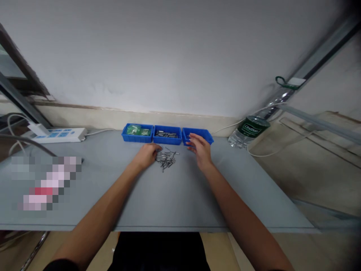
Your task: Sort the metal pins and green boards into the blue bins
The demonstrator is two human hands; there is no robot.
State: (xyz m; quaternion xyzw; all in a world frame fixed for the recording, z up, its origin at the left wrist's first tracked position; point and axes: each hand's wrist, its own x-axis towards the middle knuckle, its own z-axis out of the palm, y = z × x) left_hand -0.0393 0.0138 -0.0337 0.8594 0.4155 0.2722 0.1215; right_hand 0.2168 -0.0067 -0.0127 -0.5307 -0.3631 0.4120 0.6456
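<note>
A loose pile of small metal pins [166, 160] lies on the grey table between my hands. My left hand [147, 155] rests at the pile's left edge, its fingers curled in against the nearest pins; what they hold, if anything, is hidden. My right hand [200, 151] is raised at the front of the right blue bin [210, 137], fingers loosely bent and apart, with nothing visible in them. The hand covers part of that bin's inside. In the middle blue bin [167, 141] are several short metal pieces. The left blue bin [137, 139] contains green-and-white packets.
A clear water bottle [249, 131] with a green label leans at the table's back right, near a white cable. On the left are a white power strip [63, 134] with a plug and a pixelated object [53, 184]. The wall stands right behind the bins.
</note>
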